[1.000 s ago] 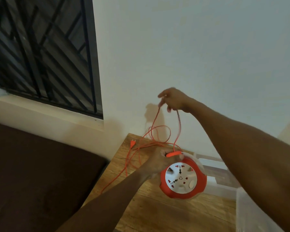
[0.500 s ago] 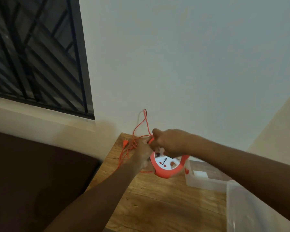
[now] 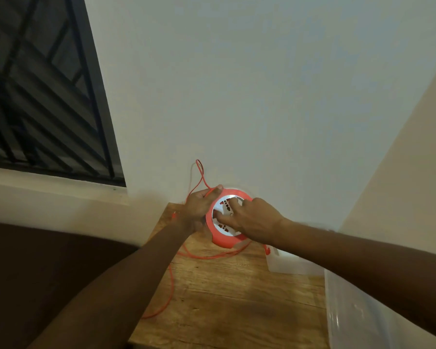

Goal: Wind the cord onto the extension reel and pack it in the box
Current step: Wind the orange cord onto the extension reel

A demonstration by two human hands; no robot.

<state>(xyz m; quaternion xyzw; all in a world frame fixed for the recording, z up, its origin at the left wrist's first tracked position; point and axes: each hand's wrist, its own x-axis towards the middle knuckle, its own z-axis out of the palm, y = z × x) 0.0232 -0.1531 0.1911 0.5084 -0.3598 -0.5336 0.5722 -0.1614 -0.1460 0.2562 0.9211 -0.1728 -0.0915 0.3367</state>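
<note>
Two bare hands meet at the orange extension reel (image 3: 220,241), which is held up on edge above the far end of the wooden table (image 3: 237,298), close to the pale wall. The left hand (image 3: 199,210) wraps round the reel's left rim, its grip closed on the reel, with a strand of the orange cord (image 3: 171,285) passing under its fingers. The right hand (image 3: 252,221) lies over the white socket face; its fingers (image 3: 233,204) are curled onto that face, so its grip looks set on the reel too.

Much of the cord is loose: one loop stands up against the wall above the left hand, another sags beneath the reel across the table, and a long strand trails down towards the near left edge.

To the right sits a clear plastic box (image 3: 350,318), with a clear lid (image 3: 287,264) lying behind it on the table, partly hidden by the right forearm. A dark barred window (image 3: 35,84) fills the upper left.
</note>
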